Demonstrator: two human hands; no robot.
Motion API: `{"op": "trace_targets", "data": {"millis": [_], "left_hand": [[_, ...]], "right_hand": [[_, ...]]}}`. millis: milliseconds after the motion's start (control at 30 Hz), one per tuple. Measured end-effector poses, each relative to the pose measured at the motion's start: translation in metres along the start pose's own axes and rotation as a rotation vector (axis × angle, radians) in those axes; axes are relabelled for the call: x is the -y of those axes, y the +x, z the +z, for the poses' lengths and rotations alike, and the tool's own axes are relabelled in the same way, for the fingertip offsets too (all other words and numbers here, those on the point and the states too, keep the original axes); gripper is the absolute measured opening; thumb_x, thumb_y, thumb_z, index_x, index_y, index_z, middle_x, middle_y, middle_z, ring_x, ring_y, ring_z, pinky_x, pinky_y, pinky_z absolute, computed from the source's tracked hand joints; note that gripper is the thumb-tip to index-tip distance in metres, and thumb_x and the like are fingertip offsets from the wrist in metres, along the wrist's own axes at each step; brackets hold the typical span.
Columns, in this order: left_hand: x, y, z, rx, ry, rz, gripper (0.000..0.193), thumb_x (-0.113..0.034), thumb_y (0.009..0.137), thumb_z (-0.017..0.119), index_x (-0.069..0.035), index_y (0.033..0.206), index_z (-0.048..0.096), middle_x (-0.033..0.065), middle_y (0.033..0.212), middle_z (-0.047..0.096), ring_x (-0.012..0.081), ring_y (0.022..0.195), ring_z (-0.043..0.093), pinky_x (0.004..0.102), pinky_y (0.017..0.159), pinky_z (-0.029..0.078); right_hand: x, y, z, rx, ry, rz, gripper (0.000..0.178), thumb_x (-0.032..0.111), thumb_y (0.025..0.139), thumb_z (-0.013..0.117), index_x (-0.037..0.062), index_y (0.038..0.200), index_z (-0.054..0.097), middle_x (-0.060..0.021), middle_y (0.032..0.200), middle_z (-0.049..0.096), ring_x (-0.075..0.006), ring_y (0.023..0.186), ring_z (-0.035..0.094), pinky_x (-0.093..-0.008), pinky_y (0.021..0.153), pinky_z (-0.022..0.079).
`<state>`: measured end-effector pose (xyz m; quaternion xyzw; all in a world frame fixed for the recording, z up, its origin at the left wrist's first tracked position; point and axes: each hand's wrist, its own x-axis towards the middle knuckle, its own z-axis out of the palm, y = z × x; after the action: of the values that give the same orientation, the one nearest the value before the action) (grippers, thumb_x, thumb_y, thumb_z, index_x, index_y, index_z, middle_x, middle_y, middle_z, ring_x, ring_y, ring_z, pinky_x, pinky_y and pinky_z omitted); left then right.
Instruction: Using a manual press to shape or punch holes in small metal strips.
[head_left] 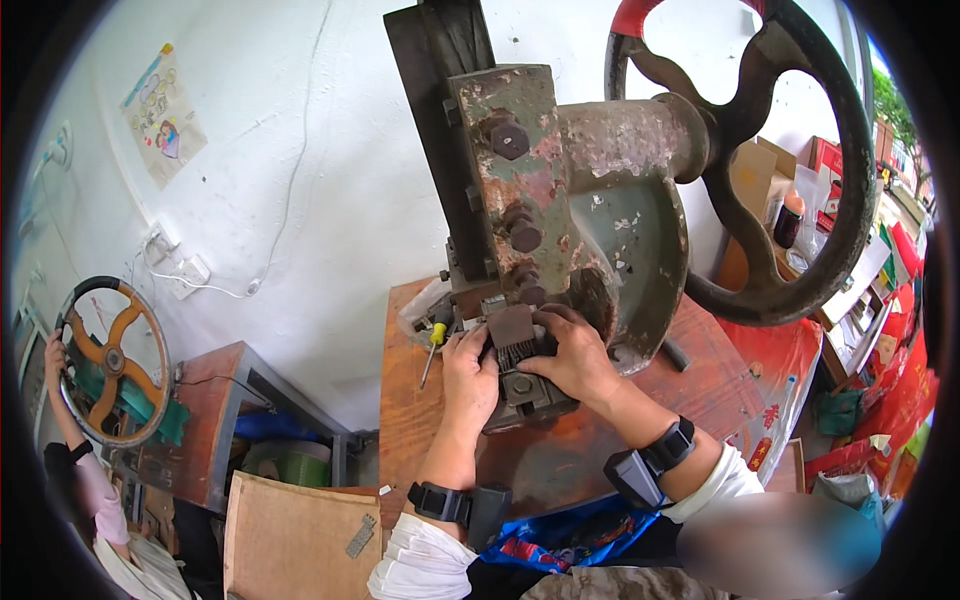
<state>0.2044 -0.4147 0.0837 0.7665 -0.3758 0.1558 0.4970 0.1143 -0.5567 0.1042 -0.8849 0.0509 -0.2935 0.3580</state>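
Observation:
A heavy, worn green metal hand press (515,180) stands on the wooden table. At its foot, a small brown block (511,326) sits over a row of thin dark metal strips or pins (517,354). My left hand (470,378) presses its fingers against the left side of these pieces. My right hand (577,358) closes on the right side, fingers at the block and thumb by the dark strips. Just in front of them is a bolted metal base (522,392). The fingers partly hide where the pieces meet the press.
A yellow-handled screwdriver (438,335) lies left of the press. The large handwheel (755,130) rises at upper right. Boxes and red plastic (770,370) crowd the right side. At far left another person's hand (55,355) holds a second handwheel (113,357). A wooden board (290,540) lies lower left.

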Motion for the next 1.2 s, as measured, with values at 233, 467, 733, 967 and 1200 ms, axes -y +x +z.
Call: {"op": "trace_targets", "data": {"millis": [233, 467, 733, 967, 1200], "left_hand": [[0.003, -0.001, 0.002, -0.014, -0.050, -0.034, 0.035, 0.006, 0.076, 0.055, -0.003, 0.109, 0.062, 0.0143, 0.107, 0.062, 0.0329, 0.105, 0.050, 0.0385, 0.093, 0.040], [0.002, 0.001, 0.001, 0.012, 0.006, 0.057, 0.034, 0.004, 0.076, 0.054, -0.002, 0.108, 0.062, 0.0121, 0.110, 0.062, 0.0338, 0.105, 0.049, 0.0396, 0.096, 0.037], [0.004, 0.000, 0.003, 0.029, 0.003, 0.013, 0.036, 0.003, 0.075, 0.055, -0.002, 0.110, 0.060, 0.0120, 0.112, 0.061, 0.0340, 0.106, 0.048, 0.0408, 0.096, 0.037], [0.003, 0.000, 0.001, 0.038, 0.072, 0.034, 0.036, 0.003, 0.075, 0.056, -0.002, 0.111, 0.060, 0.0121, 0.113, 0.060, 0.0341, 0.106, 0.049, 0.0420, 0.094, 0.039], [0.005, 0.002, 0.001, 0.025, -0.045, -0.081, 0.038, -0.001, 0.080, 0.055, -0.006, 0.117, 0.058, 0.0124, 0.121, 0.056, 0.0343, 0.108, 0.049, 0.0412, 0.094, 0.040]], "right_hand": [[-0.001, -0.010, 0.010, -0.154, -0.060, -0.149, 0.055, 0.023, 0.064, 0.078, 0.0030, 0.112, 0.061, -0.0152, 0.118, 0.056, -0.0363, 0.107, 0.053, -0.0412, 0.090, 0.045], [0.004, -0.016, -0.011, -0.138, -0.272, -0.425, 0.043, 0.020, 0.065, 0.076, 0.0086, 0.105, 0.066, -0.0108, 0.111, 0.059, -0.0315, 0.103, 0.055, -0.0392, 0.083, 0.049], [0.004, -0.010, 0.000, -0.186, -0.114, -0.219, 0.042, 0.017, 0.065, 0.077, 0.0000, 0.101, 0.064, -0.0157, 0.109, 0.061, -0.0342, 0.101, 0.057, -0.0399, 0.085, 0.048], [0.003, -0.013, 0.001, -0.166, -0.081, -0.166, 0.049, 0.021, 0.066, 0.077, -0.0008, 0.107, 0.062, -0.0164, 0.112, 0.061, -0.0344, 0.104, 0.055, -0.0405, 0.088, 0.047], [0.011, -0.007, 0.013, -0.154, -0.166, -0.062, 0.066, 0.033, 0.063, 0.079, -0.0004, 0.116, 0.057, -0.0168, 0.120, 0.056, -0.0344, 0.113, 0.050, -0.0405, 0.091, 0.046]]}}
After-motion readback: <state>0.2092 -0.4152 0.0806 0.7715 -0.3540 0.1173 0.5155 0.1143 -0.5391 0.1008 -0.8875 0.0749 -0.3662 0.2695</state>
